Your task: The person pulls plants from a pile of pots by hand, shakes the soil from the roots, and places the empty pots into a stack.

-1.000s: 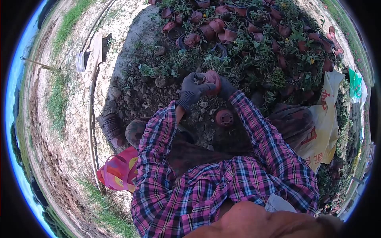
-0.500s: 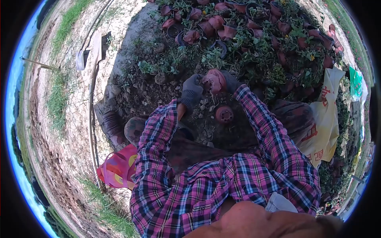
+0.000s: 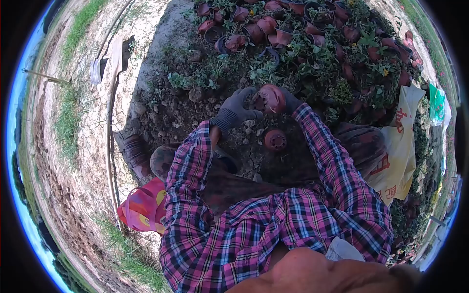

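My right hand (image 3: 292, 101), in a grey glove, grips a reddish-brown plastic flowerpot (image 3: 271, 99), its holed bottom tilted toward my left hand. My left hand (image 3: 237, 108), gloved too, is beside the pot with thumb and fingers spread and nothing between them. Below the two hands, another reddish pot (image 3: 275, 140) sits bottom up on the dark soil (image 3: 246, 146), drainage holes showing. Part of my right hand is hidden behind the pot it holds.
A heap of reddish pots (image 3: 266, 25) tangled with green plants fills the far side. Nested pots (image 3: 136, 149) lie at the left, near a pink bag (image 3: 145, 204). A yellowish sack (image 3: 401, 139) spreads at the right. A thin hose (image 3: 110, 122) runs along the pale ground.
My left hand has come away from the pot's bottom and its fingers have opened. The held pot has shifted slightly right, and the pale strand hanging from it no longer shows.
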Motion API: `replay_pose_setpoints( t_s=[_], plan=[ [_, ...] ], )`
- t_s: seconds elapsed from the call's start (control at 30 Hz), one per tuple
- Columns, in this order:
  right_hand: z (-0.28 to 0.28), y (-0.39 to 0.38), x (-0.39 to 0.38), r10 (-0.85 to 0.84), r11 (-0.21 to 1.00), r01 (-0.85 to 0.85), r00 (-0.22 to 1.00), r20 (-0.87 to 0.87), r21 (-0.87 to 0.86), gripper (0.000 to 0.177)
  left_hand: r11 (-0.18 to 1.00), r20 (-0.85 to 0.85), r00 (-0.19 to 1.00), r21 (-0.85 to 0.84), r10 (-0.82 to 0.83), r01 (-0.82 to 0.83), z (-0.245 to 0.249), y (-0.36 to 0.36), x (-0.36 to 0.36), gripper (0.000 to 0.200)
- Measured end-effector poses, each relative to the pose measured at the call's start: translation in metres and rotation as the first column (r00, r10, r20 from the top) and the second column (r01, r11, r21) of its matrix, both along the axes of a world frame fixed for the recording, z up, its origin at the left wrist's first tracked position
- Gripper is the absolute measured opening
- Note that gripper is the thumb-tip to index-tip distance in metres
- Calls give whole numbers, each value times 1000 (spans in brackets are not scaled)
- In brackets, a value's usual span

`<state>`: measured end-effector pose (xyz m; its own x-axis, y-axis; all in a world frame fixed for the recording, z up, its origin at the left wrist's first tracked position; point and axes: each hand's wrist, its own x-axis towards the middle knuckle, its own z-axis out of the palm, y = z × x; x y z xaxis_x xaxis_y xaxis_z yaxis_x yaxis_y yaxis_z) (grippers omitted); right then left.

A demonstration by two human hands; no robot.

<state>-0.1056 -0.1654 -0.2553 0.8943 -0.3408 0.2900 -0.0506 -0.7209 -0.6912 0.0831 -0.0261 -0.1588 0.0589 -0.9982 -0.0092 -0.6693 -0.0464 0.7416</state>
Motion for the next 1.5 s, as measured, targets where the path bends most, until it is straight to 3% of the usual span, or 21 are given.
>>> replay_pose_setpoints(
  t_s=[0.1,0.13,0.23,0.4,0.53,0.6,0.7,0.73,0.87,0.93,1.0,1.03,1.07,1.1,1.13,1.23,1.27,1.3,1.37,1.4,1.5],
  plan=[
    [18,9,8,30,884,0,998,-58,467,40,982,-15,1000,191,12,-9,3,2,-19,69],
    [27,10,13,65,893,-26,995,-72,450,40,973,59,998,229,28,-41,0,0,-23,58],
    [47,9,18,152,906,-83,979,-135,416,39,973,-222,969,226,106,-54,-5,3,-20,40],
    [54,8,9,172,898,-93,974,-148,430,39,957,-270,959,290,84,-2,-8,-1,-23,25],
    [29,-3,-3,205,746,-63,969,-138,663,46,843,-535,809,528,242,97,15,-3,-18,24],
    [17,-3,-5,186,689,-58,978,-99,722,46,939,-279,957,344,78,24,14,-1,-24,21],
    [34,-2,-2,227,908,-86,925,-306,411,46,965,-15,999,259,32,-27,7,2,-35,22],
    [31,1,-2,218,874,-77,945,-245,480,46,963,47,998,266,35,-46,4,2,-35,23],
    [-25,-9,-14,132,738,-39,987,-87,673,42,966,-137,979,230,149,-115,-9,3,-33,19],
    [-33,-14,-15,17,831,72,988,-153,552,34,952,-169,967,273,192,-141,-2,5,-33,18],
    [-34,-18,-19,-189,955,241,945,-269,175,24,953,-187,967,279,174,-117,4,6,-31,19],
    [-21,-17,-20,-317,726,436,898,-304,531,23,953,-193,967,284,167,-107,7,8,-29,19],
    [-5,-17,-23,-405,342,528,829,-385,777,24,933,14,997,352,73,-73,7,6,-23,19],
    [2,-18,-22,-435,-113,500,752,-495,859,27,906,212,977,420,-38,-56,7,-2,-16,20],
    [1,-20,-17,-452,-25,636,681,-576,772,37,870,387,908,489,-157,-58,8,-5,-12,21],
    [-15,-21,30,-563,167,700,646,-516,694,39,772,270,904,629,-332,95,21,4,-26,22],
    [-21,-26,53,-507,-23,586,692,-514,810,43,715,288,912,699,-293,9,17,1,-28,23],
    [15,-20,72,-411,76,646,714,-566,760,42,732,252,926,681,-280,36,21,2,-24,24],
    [58,-11,111,-320,-14,386,872,-370,922,42,771,166,954,631,-251,92,34,1,-16,27],
    [59,-11,122,-386,-201,10,918,-89,979,42,741,261,912,668,-317,66,8,-2,-13,34],
    [65,-34,80,-1,182,113,993,-115,977,44,746,259,947,665,-190,-32,-1,-3,-10,36]
  ],
)
